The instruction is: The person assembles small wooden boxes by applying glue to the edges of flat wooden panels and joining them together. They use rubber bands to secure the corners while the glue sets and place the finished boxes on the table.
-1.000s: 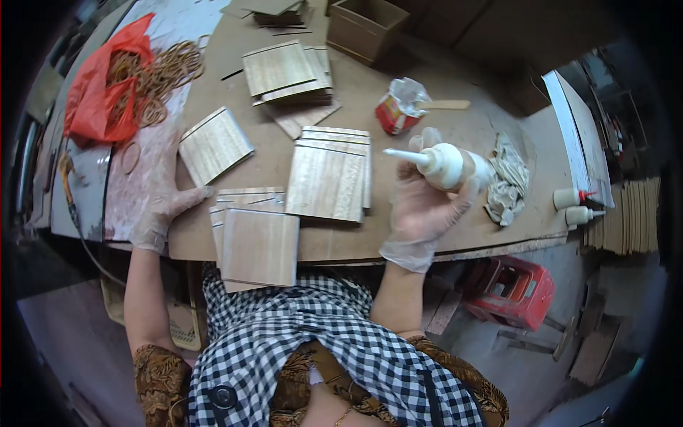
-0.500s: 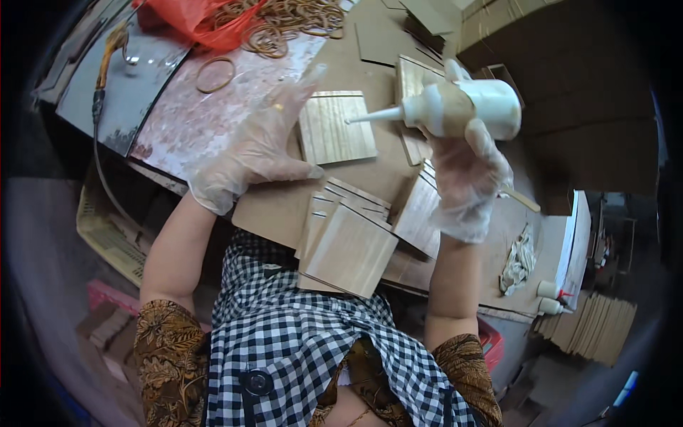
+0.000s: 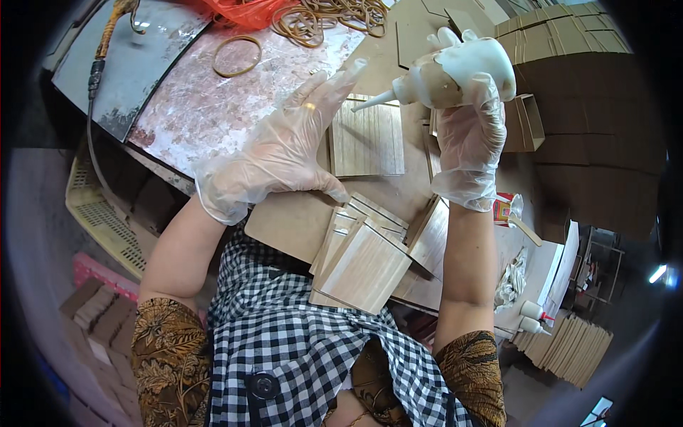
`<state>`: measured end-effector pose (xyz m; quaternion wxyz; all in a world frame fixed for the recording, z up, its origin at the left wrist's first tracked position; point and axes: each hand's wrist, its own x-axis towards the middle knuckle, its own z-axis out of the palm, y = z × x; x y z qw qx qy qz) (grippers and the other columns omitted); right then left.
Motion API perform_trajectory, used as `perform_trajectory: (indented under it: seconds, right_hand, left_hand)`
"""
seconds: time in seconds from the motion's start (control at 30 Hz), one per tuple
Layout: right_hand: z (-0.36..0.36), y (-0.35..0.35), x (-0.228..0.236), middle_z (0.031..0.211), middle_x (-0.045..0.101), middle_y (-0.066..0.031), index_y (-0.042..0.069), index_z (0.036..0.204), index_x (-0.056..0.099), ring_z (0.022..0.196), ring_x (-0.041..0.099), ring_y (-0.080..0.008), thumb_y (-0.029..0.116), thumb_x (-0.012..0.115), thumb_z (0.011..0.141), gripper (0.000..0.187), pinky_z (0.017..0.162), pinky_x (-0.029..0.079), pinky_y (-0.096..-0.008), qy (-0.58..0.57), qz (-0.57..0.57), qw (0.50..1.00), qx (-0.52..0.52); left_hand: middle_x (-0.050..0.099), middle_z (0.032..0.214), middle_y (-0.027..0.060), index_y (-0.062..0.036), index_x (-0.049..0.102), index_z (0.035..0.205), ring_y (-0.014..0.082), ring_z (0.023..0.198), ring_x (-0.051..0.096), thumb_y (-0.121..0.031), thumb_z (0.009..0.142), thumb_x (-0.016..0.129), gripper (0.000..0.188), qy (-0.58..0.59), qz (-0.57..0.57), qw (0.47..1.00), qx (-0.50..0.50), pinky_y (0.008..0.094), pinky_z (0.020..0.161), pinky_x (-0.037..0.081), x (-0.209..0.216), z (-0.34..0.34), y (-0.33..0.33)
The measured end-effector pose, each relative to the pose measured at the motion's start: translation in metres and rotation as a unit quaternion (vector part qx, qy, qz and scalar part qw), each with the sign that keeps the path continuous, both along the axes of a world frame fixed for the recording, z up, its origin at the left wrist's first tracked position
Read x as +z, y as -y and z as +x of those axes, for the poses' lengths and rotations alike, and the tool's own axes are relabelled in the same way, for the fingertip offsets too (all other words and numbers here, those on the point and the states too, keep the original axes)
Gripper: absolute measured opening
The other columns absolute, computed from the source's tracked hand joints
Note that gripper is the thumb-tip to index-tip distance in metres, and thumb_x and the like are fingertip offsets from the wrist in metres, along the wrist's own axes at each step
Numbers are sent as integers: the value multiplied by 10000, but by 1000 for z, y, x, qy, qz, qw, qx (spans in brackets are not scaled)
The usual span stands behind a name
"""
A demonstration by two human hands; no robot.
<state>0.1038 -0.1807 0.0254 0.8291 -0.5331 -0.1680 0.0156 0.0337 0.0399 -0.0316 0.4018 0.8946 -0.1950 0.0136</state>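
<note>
My right hand [image 3: 469,139], in a thin clear glove, grips a white squeeze bottle [image 3: 462,71]. Its long tapered nozzle points left and slightly down, with the tip over the far left part of a square grooved wooden panel [image 3: 368,142]. Whether the tip touches the wood I cannot tell. Beside that panel's left edge, my gloved left hand [image 3: 284,146] is open and holds nothing, fingers spread and thumb toward me. Several similar wooden panels [image 3: 366,267] lie overlapped at the near table edge. Another panel [image 3: 432,238] leans by my right wrist.
Rubber bands [image 3: 327,21] and a red plastic bag [image 3: 249,11] lie at the far left; one loose band [image 3: 237,56] sits nearer. A rag [image 3: 511,281], small bottles [image 3: 532,311] and a red container [image 3: 506,208] are on the right. Stacked cardboard [image 3: 583,128] stands behind them.
The view has shifted, so the table appears lower and farther right. The nozzle tip has moved toward the panel's far left corner. My left hand stays spread beside the panel.
</note>
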Motion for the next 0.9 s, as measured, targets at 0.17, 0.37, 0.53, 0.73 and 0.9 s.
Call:
perform_trajectory:
  seconds: [0.17, 0.37, 0.53, 0.73, 0.9]
  right_hand:
    - [2, -10, 5, 1294, 575, -227, -56, 1390, 412, 1175, 609, -335, 191, 773, 802, 733, 1038, 513, -464, 51, -42, 998, 0]
    - [16, -11, -9, 1201, 629, -143, -26, 1369, 462, 1113, 624, -253, 13, 759, 773, 667, 1007, 506, -396, 64, -14, 997, 46]
    - [14, -23, -10, 1204, 621, -111, -18, 1344, 479, 1112, 619, -231, -69, 769, 751, 663, 996, 517, -392, 43, 24, 997, 54]
    - [16, -19, -9, 1197, 614, -89, 11, 1298, 506, 1114, 609, -219, -79, 783, 732, 637, 984, 527, -378, 24, -1, 998, 57]
    - [21, -20, -19, 1189, 621, -84, 15, 1275, 517, 1110, 617, -218, -81, 789, 725, 621, 978, 532, -373, 44, 44, 995, 79]
  left_hand:
    - [344, 1526, 227, -20, 248, 1529, 371, 1447, 287, -384, 449, 955, 1341, -2, -19, 1000, 2, 407, 1186, 268, -5, 1, -3]
    - [344, 1523, 223, -23, 248, 1528, 368, 1434, 305, -355, 462, 957, 1323, 15, -26, 1000, 3, 412, 1183, 275, -7, 2, -1]
    - [361, 1514, 197, -96, 192, 1565, 419, 1408, 322, -302, 453, 942, 1357, 40, -67, 997, 3, 429, 1180, 299, -15, 5, -3]
    - [414, 1456, 207, -95, 197, 1566, 408, 1370, 366, -287, 436, 948, 1370, 32, -77, 996, 6, 425, 1168, 306, -11, 4, -2]
    - [422, 1446, 216, -63, 218, 1548, 396, 1366, 376, -287, 436, 954, 1352, 37, -67, 997, 4, 423, 1155, 321, -12, 5, -2]
